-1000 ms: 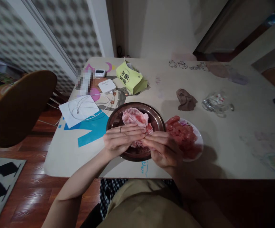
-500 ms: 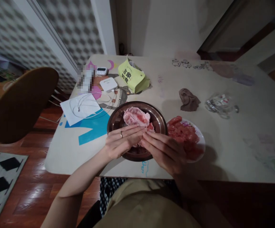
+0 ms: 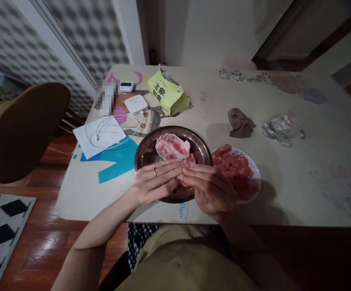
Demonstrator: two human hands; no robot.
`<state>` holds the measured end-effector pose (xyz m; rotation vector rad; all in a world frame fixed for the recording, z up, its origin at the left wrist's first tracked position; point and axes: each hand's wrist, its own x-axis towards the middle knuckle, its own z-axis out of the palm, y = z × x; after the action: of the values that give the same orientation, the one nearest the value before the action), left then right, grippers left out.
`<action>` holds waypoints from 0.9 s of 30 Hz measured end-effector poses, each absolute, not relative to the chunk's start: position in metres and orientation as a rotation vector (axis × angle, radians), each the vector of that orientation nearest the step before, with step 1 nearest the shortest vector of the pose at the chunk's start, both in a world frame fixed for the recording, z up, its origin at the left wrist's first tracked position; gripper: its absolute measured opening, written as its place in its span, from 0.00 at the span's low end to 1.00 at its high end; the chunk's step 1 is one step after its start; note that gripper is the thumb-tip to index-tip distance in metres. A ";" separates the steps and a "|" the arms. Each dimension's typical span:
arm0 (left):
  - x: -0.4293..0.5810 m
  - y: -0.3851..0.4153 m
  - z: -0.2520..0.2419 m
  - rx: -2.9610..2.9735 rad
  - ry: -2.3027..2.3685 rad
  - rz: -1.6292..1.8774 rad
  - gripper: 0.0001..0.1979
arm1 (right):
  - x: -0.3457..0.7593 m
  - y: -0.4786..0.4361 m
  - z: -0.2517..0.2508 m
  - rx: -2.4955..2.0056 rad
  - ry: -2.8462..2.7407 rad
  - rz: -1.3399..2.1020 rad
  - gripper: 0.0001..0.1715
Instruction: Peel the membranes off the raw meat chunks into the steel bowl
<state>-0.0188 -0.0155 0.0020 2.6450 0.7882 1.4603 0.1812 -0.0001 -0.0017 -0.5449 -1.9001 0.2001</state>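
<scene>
Raw meat (image 3: 172, 146), pale pink and streaked with white, sits in a round metal basin (image 3: 205, 142) close to the near edge of the table (image 3: 81, 196), left of the middle of that edge. One large lump rests toward the far side of the basin, and more meat shows nearer, partly covered by the hands. The left hand (image 3: 155, 182), with a ring on one finger, lies over the near side of the basin, its fingers straight and together. The right hand (image 3: 211, 189) comes in from the other side with its fingers bent, and the fingertips of both hands meet over the meat. Whether either hand grips a piece cannot be told, as the fingers hide what is under them. Just right of the basin, a white plate (image 3: 257, 174) carries a heap of redder meat pieces (image 3: 233, 167), partly behind the right hand. Beyond the plate, toward the far edge, lie a crumpled brown cloth (image 3: 240, 123) and some clear plastic (image 3: 281, 130). A yellow-green packet (image 3: 171, 95) stands near the far edge; a white box (image 3: 136, 104) lies nearer the far left corner.
</scene>
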 end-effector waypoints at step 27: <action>-0.009 -0.005 -0.013 2.076 1.293 1.678 0.10 | 0.166 0.025 -0.020 -0.903 -1.237 0.753 0.05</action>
<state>-0.0093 -0.0051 -0.0127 2.0760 1.2934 1.6778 0.1662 0.0249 -0.0199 -0.9026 -1.2367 0.7531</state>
